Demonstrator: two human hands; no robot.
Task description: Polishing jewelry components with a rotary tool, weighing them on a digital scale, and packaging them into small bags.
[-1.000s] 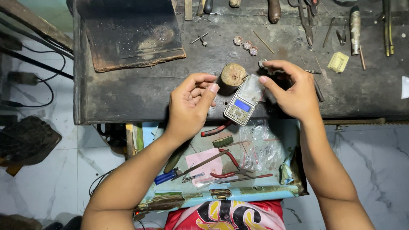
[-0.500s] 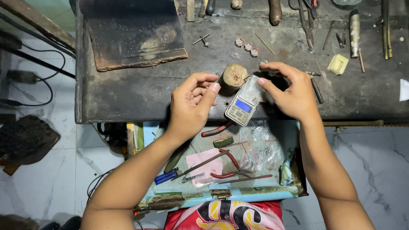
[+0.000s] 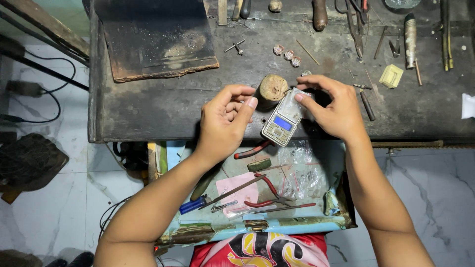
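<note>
A small craft workshop, this, by the look of a jeweller's or metalworker's bench. The dark, scarred workbench [image 3: 163, 109] fills the top half, hand tools [image 3: 356, 20] strewn along it at twelve to two o'clock, a charred, blackened board [image 3: 153, 39] at eleven. Dead centre, a pocket digital scale [image 3: 281, 124] beside a worn wooden stump [image 3: 271, 90]. At six o'clock, an open drawer [image 3: 316, 225] crammed with red-handled pliers [image 3: 269, 195] and a screwdriver [image 3: 194, 204]. Cables [image 3: 54, 94] trail over marble floor tiles at nine.
</note>
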